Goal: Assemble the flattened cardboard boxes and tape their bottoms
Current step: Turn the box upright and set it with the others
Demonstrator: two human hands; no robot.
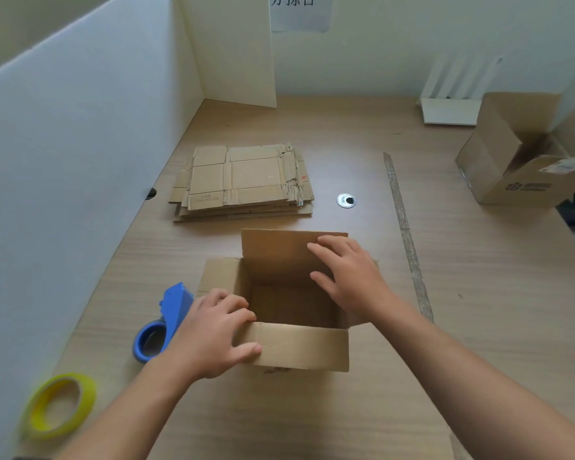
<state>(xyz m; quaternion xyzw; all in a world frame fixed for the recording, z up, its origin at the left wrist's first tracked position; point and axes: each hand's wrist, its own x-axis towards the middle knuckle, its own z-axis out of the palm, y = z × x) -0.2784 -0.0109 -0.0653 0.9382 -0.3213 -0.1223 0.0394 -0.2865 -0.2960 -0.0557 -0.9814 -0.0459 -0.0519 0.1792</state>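
Two bare forearms reach up from the bottom of the frame to a small brown cardboard box (299,346) standing open-end-up at lower centre of a wood-grain table (346,410). The left hand (213,330) clamps the box's near-left corner, fingers curled over the rim and thumb on the outer face. The right hand (349,273) lies flat with fingers spread against the upright far flap (273,250), holding nothing. The box appears squared up, with its flaps about to be folded shut. The next move likely calls for pressing the flaps flat and reaching for tape. A blue plastic tape dispenser (173,307) sits just left of the box, and a glossy yellow tape roll (88,398) lies in the lower left corner. Above centre waits a creased stack of flattened boxes (243,179). An assembled box (498,167) stands at the right edge.
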